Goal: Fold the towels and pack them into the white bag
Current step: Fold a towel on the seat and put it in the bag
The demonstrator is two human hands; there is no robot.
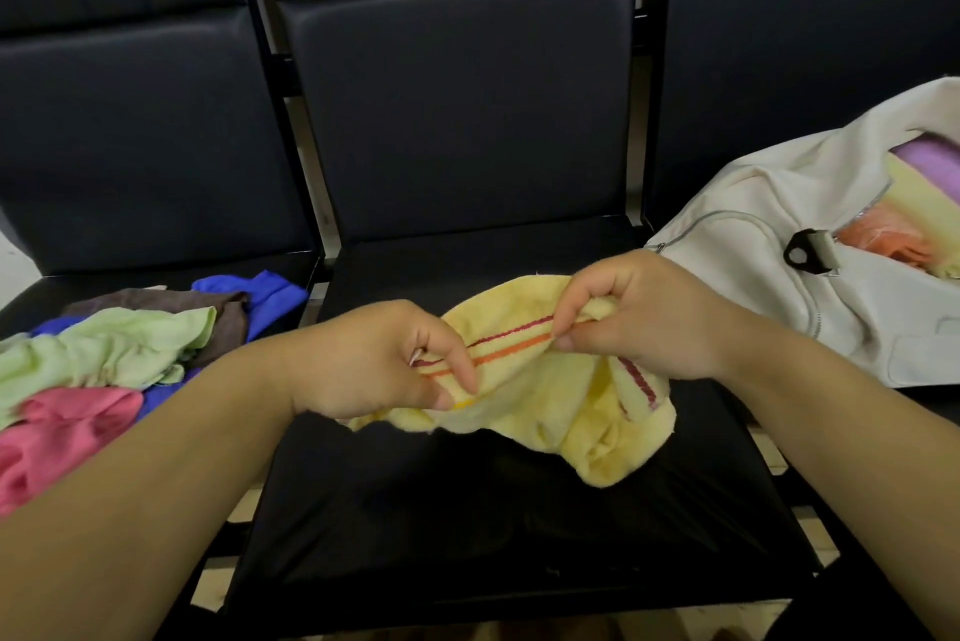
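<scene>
"While the pale yellow terry towel with red and orange stripes (545, 411) hangs bunched like that, what would make the fold come out well?"

"I'd find the striped hem first. Both hands pinch along it, so drawing them apart should pull that edge straight. Then the crumpled lower part, which sags toward the black padded chair seat (467, 526), can be shaken flat and laid on the seat before halving it."

"Where is the towel exactly?"

"Held over the middle seat, between the heap of unfolded coloured towels (104, 365) on the seat to the left and the white zip-up bag (769, 245) on the seat to the right. Whether its lowest corner touches the seat, I cannot tell."

"And the hands?"

"The left hand (374, 359) comes in palm-down, its fingers (462, 372) curled and clamped on the hem with the thumb beneath. The right hand (644, 313) sits a little higher and nearer the bag, knuckles up, thumb and forefinger pinched on the same striped edge. Both forearms reach forward from the lower corners, wrists fairly straight."

"Anything about the bag?"

"Its mouth gapes, with folded purple, yellow and orange towels (909, 188) inside, so a compact, flat fold will likely slot in more easily."
</scene>
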